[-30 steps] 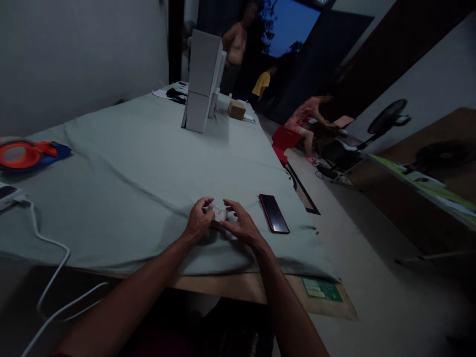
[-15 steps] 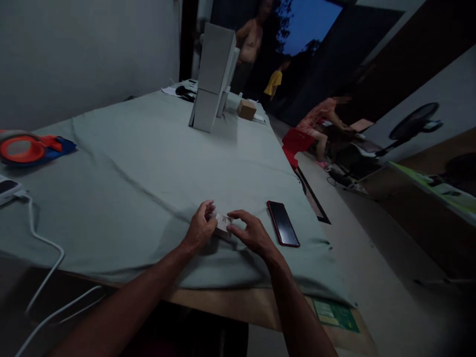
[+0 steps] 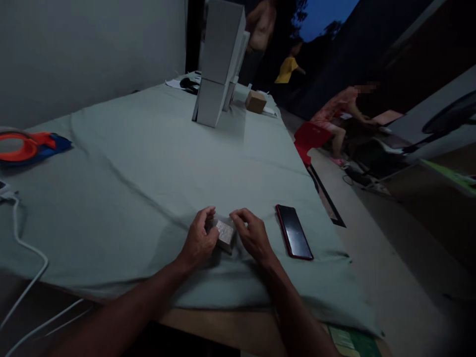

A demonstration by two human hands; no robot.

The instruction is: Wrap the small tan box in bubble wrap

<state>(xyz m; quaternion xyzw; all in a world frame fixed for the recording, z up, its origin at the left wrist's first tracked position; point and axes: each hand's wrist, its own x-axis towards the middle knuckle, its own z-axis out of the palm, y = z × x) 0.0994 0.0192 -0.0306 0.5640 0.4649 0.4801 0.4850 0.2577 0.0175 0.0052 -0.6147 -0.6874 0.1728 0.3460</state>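
Observation:
A small pale grey-white box (image 3: 225,234) sits low over the near part of the cloth-covered table, its top patterned or shiny. My left hand (image 3: 201,237) grips its left side, with the thumb against the box and the fingers curled behind. Just right of the box is my right hand (image 3: 253,233), thumb and forefinger pinched together near its far right corner. Something thin and see-through seems to show between the two hands; whether the right fingers hold it is too dim to tell. A dark phone (image 3: 294,232) in a red case lies right of my right hand.
Pale green cloth (image 3: 148,148) covers the table. Tall white boxes (image 3: 219,64) and a brown carton (image 3: 256,101) stand farther back. An orange tape dispenser (image 3: 26,148) and a white cable (image 3: 28,248) are at left. Beyond the table are several people, one on a red chair (image 3: 310,141).
My right hand has drawn slightly away from the box, and its thumb and forefinger have come together. My left hand keeps its hold. The view has shifted a little.

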